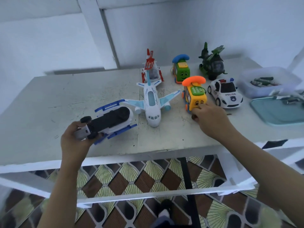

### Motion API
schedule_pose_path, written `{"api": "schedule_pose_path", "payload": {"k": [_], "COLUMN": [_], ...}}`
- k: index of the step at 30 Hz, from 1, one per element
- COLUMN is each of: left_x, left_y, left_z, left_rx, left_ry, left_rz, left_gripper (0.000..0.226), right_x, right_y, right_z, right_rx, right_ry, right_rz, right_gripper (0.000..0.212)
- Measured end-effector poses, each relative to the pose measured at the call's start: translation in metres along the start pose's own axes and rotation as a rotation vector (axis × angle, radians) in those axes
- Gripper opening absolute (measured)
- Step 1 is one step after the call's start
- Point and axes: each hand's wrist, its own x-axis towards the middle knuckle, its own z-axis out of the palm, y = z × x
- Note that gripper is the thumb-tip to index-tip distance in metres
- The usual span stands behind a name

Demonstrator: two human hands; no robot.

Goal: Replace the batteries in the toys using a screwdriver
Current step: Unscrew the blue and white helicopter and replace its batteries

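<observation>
Before you stood a pale, scuffed bench [65, 96], set against a white panelled wall [181, 30]. At its right end, a clear plastic tub [245, 74] sat just behind a flat teal lid [279, 116]. Below, through the white frame [148, 193], you looked down on a floor [131, 176] patterned with yellow-green fans and brown diamonds, crossed by a black bar [187, 175].

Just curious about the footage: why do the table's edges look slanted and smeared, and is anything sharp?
Head view: the wide-angle lens skews the table edges; head view, right side, motion blur smears the clear box and teal lid; head view, centre, the airplane and yellow phone toy look crisp; lighting is soft, bluish, without glare.
</observation>
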Motion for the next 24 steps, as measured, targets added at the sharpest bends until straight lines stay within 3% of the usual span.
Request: {"api": "schedule_pose_path", "payload": {"k": [9, 14, 17, 20, 24], "left_x": [0.001, 0.008, 0.009, 0.006, 0.011], "left_y": [-0.004, -0.007, -0.012, -0.015, -0.018], "left_z": [-0.002, -0.006, -0.01, -0.011, -0.019], "left_rx": [-0.014, -0.027, -0.014, -0.079, -0.109], "left_ry": [-0.013, -0.023, -0.013, 0.028, 0.018], "left_rz": [-0.04, -0.049, -0.059, -0.078, -0.092], "left_gripper": [0.045, 0.047, 0.045, 0.043, 0.052], "right_x": [0.001, 0.011, 0.011, 0.012, 0.024], "right_y": [-0.018, -0.048, -0.075, -0.107, -0.148], "right_z": [-0.032, -0.07, -0.093, -0.105, -0.102], "right_rx": [0.234, 0.354, 0.569, 0.937, 1.148], "right_ry": [0.326, 0.613, 0.828, 0.805, 0.711], "right_rz": [-0.04, -0.11, -0.117, -0.133, -0.121], "right_gripper": [0.024, 0.024, 0.027, 0.024, 0.014]}}
